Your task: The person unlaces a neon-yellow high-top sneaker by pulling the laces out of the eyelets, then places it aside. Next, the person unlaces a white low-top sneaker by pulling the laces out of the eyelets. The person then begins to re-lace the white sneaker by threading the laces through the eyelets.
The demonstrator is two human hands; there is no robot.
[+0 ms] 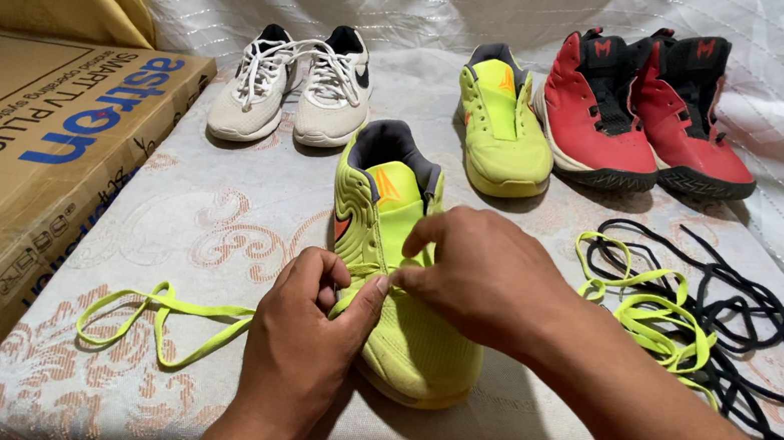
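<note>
Neon yellow shoe [404,282], centre of the mattress top, toe pointing to 6 o'clock, grey collar open toward 12. Orange flash on the tongue and on the side panel. Eyelet area mostly hidden under the hands.

Left hand [301,339] curled against the shoe's side at 7 o'clock, thumb and fingers pinching the neon yellow lace [159,316] where it meets the eyelets. The lace trails off toward 9 o'clock in loose loops on the cover. Right hand [481,272] lies over the tongue area, fingers bent, tips pinched at the same spot; what exactly it grips cannot be told.

At 12 o'clock: the matching yellow shoe [503,129], unlaced. At 11: white pair [294,86], laced. At 1: red pair [643,112], touching each other.

At 3 o'clock: second yellow lace [648,304] tangled over black laces [772,321].

Cardboard box [9,180] walls off the 9 o'clock edge. Bare patterned mattress cover [211,216] lies between shoe and box, and between shoe and back row.
</note>
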